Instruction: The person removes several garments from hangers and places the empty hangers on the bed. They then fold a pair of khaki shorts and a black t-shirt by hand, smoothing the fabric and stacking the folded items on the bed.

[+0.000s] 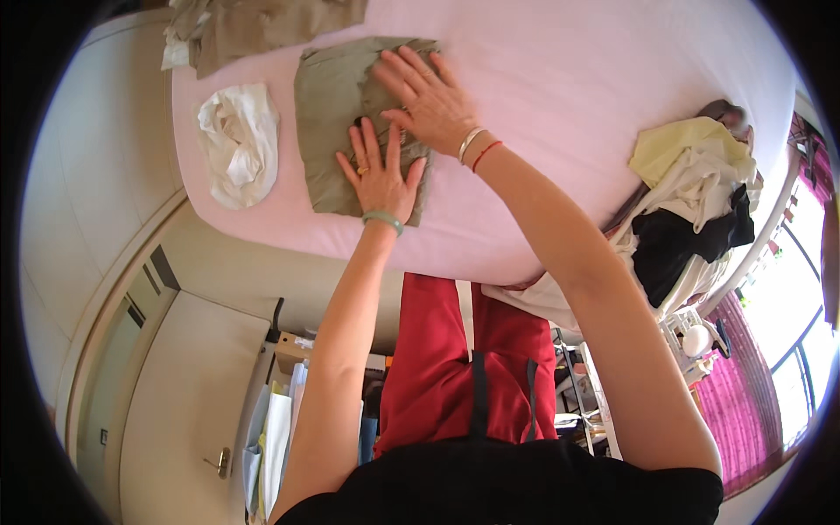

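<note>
A folded olive-green garment [328, 114] lies flat on the pink bed sheet [542, 96]. On its near half rests my left hand [385, 179], fingers spread and pressed down on the cloth. My right hand [433, 101] lies on the garment's far right part, also with its fingers apart and slightly blurred. Between the hands a small dark spot, perhaps a button, shows on the fabric. Neither hand grips anything. What kind of garment it is cannot be told from its folded shape.
Left of the garment sits a bundled white cloth [241, 144]. A brown garment [271, 31] lies at the far edge. Toward the right is a heap of yellow, white and black clothes [691, 192]. Below stand a white door [188, 394], shelves, and a magenta curtain [739, 394].
</note>
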Tool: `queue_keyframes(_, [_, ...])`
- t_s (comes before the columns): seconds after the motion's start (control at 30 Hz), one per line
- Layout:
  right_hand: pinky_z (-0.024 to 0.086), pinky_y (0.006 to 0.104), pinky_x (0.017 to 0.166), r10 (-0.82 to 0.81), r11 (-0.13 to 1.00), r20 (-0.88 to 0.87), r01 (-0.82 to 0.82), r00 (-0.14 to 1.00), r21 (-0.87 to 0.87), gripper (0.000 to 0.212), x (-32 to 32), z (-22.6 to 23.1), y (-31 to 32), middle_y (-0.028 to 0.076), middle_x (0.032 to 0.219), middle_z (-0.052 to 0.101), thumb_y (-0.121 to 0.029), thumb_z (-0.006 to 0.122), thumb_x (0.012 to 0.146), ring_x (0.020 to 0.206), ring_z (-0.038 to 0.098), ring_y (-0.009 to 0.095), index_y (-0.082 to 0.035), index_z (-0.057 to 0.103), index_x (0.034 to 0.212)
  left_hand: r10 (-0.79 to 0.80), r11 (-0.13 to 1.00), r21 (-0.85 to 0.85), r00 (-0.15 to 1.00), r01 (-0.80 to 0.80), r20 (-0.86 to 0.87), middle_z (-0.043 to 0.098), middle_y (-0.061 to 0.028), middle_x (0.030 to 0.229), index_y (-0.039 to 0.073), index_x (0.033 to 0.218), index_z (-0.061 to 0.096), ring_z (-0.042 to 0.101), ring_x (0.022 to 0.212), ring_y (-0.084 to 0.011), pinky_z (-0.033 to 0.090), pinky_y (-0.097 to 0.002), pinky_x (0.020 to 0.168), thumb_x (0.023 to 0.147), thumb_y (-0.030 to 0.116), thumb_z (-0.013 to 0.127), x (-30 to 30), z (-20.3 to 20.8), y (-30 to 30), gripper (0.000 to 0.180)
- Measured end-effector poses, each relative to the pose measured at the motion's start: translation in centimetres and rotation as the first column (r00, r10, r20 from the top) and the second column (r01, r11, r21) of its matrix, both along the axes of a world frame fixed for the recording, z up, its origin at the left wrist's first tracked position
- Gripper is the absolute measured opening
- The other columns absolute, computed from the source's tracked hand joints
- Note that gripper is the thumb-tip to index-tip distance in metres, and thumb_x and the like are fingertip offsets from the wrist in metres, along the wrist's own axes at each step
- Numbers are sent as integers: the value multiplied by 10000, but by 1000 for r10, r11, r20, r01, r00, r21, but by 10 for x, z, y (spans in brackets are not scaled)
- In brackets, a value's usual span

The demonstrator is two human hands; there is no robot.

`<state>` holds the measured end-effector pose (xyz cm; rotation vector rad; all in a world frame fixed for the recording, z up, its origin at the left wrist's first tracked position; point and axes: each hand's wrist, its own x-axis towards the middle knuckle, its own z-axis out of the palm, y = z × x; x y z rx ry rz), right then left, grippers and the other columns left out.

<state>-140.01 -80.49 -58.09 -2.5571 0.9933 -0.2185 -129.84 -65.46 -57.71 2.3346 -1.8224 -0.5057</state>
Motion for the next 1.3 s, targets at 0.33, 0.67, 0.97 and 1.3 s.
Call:
queue_keyframes(0.33, [318,419,1124,-922,209,248,-157,298,965,628,-155,126,49,147,1520,345,-477,317,1035,1387,358,263,-91,232,1523,278,870,341,-217,-356,-936,311,-105,1544,97,1526,227,263,1435,-228,213,-397,1165,1018,559,262,-122,138,-40,687])
queue_keyframes(0.67, [300,430,1130,-922,254,145,-280,-358,926,696,-345,199,96,188,1505,349,-529,279,1022,1370,373,332,-34,226,1509,333,917,398,-543,-2,-771,292,-126,1546,111,1515,248,279,1428,-265,255,-421,1164,1017,551,258,-315,196,-65,664])
queue_keyframes(0.97, [329,473,1110,-641,447,164,-191,-750,874,612,-497,201,147,142,1490,388,-500,305,1028,1364,379,319,-92,296,1485,453,886,353,-397,300,-798,326,-108,1536,105,1501,295,284,1426,-240,265,-390,1138,1020,546,275,-479,198,-69,653])
queue_keyframes(1.3, [315,503,1119,-547,422,107,-163,-831,892,648,-567,165,167,137,1517,333,-513,312,1023,1381,349,321,-76,259,1498,312,910,276,-74,311,-947,57,-128,1615,35,1533,130,31,1494,-238,122,-420,1184,997,541,395,-563,138,-107,783])
